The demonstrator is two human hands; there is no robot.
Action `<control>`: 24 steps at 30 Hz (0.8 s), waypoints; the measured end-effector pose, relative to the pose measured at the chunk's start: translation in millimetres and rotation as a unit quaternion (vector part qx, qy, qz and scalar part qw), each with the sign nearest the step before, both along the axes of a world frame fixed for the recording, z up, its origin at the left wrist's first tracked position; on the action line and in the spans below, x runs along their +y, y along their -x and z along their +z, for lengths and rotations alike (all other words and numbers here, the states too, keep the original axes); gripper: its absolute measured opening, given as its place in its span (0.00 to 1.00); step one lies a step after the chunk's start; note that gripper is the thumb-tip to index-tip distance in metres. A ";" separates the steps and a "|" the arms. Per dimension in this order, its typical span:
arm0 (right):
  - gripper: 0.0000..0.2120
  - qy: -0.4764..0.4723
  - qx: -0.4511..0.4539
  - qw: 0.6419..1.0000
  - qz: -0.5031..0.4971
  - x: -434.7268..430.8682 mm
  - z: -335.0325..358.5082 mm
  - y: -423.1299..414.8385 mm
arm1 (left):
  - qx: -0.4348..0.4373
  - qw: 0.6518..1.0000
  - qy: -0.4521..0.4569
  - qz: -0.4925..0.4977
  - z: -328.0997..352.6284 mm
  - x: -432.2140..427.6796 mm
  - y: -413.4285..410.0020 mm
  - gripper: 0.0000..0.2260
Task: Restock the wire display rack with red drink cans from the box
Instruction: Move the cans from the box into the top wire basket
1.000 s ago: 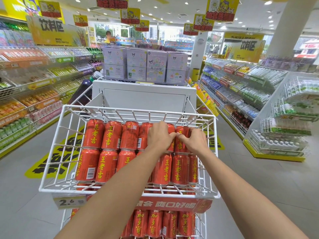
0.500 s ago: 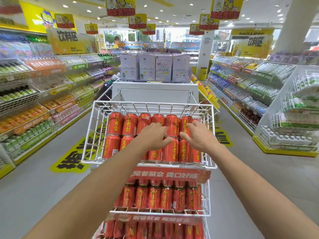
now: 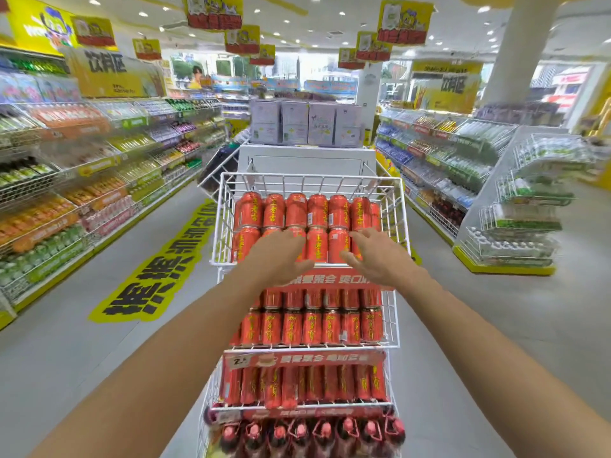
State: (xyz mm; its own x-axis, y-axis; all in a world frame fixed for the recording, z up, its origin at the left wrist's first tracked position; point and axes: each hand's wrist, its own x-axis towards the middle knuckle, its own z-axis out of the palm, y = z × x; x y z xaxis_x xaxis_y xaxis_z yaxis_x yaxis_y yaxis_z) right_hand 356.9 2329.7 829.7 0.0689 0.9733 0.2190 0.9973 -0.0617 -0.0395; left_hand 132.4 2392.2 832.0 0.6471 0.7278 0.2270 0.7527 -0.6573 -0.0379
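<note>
- Nearest, two bare forearms are reaching forward from the lower edge of the view toward the white wire display rack (image 3: 224,223).
- Lower-tier cans (image 3: 314,325) are filling the two middle levels, and dark bottles (image 3: 299,434) are sitting on the bottom level.
- The left hand (image 3: 281,256) is hovering at the top basket's front edge, fingers spread and relaxed, gripping nothing.
- The right hand (image 3: 375,259) is hovering just beside it, fingers wide, also empty.
- The red drink cans (image 3: 317,211) are sitting in two rows across the top basket. Both hands are overlapping the front row, and contact cannot be determined.
- Behind the rack, a white cabinet (image 3: 307,160) is carrying lilac boxes (image 3: 304,123).
- Stocked store shelves (image 3: 66,193) are lining both sides of the aisle.
</note>
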 end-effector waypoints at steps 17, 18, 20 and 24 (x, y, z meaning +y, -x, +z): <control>0.29 0.026 0.046 0.988 0.143 -55.3 -113.0 213.6 | -0.023 0.988 0.059 0.142 -116.4 -91.9 181.4 0.24; 0.29 0.028 0.048 0.988 0.142 -56.6 -123.0 212.4 | -0.026 0.987 0.065 0.144 -126.4 -92.1 177.5 0.24; 0.28 0.038 0.056 0.988 0.142 -56.6 -143.8 205.8 | -0.030 0.984 0.086 0.150 -148.2 -93.1 165.9 0.24; 0.27 0.063 0.072 0.986 0.138 -46.3 -191.7 181.4 | -0.027 0.982 0.117 0.143 -200.3 -88.6 141.2 0.23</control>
State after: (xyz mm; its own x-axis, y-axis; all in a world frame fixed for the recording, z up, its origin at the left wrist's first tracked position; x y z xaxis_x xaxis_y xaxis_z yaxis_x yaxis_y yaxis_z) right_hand 175.5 2283.5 637.9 -0.1802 0.9784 0.1016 0.9614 0.1970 -0.1920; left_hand -8.8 2303.6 631.7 0.4009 0.9142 0.0601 0.9041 -0.4054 0.1352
